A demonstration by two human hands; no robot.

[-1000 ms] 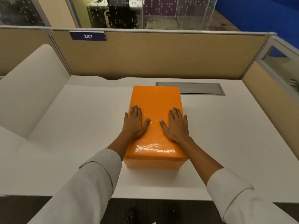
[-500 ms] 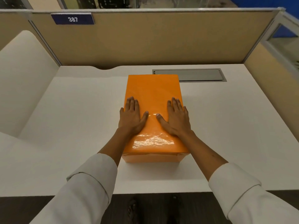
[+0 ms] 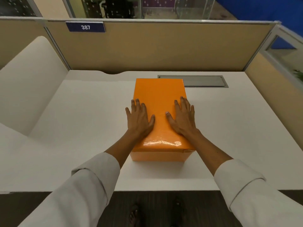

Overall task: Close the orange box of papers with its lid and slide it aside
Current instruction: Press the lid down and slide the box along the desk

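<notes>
On top of the orange lid (image 3: pixel 159 104) we lay both hands flat, palms down, fingers spread and pointing away from us. Our left hand (image 3: pixel 139 119) rests along the lid's left edge, its little finger reaching past the side; our right hand (image 3: pixel 182 117) rests near the right edge. Both forearms stretch forward out of rolled white sleeves (image 3: pixel 91 182).

We work at a white table (image 3: pixel 82 128) with a grey cable-tray cover (image 3: pixel 203 81) set into its far side. Tan partition panels (image 3: pixel 164 48) enclose it, and a blue plate reading 387 (image 3: pixel 85 27) sits on the top rail. Beyond is an office with glass screens.

Our orange box (image 3: pixel 159 155) stands at the table's middle, long side running away from us, its far right corner overlapping the cover. Its glossy lid sits fully down, overhanging the paler base.
</notes>
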